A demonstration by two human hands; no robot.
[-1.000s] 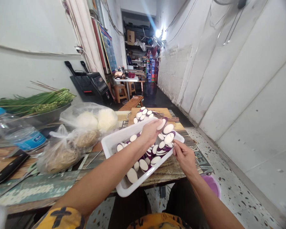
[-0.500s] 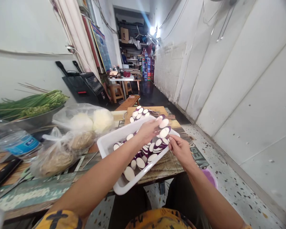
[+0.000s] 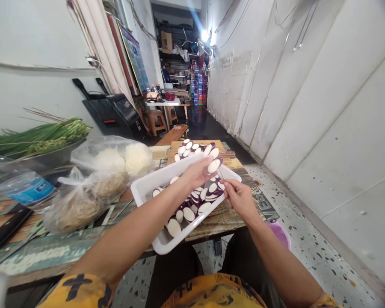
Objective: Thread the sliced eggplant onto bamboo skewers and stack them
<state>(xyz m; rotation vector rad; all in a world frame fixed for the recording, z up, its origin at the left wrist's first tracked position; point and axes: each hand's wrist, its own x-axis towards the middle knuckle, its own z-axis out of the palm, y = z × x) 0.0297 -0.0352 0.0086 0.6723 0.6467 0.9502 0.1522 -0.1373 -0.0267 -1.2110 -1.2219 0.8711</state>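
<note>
A: Where are the aubergine slices (image 3: 213, 164) kept?
B: A few are gripped, fanned out, in the left hand (image 3: 197, 173) above the white tray (image 3: 138, 191). The rest are piled inside it, and more are left on the cutting board (image 3: 172, 150) behind.
A: Why is the tray set askew?
B: It is probably pulled over the bench (image 3: 234, 214) edge for reach.
A: And the right hand (image 3: 240, 199)?
B: Its fingers are narrowed to a pinch at the tray's rim. Whether anything is pinched cannot be told.
</note>
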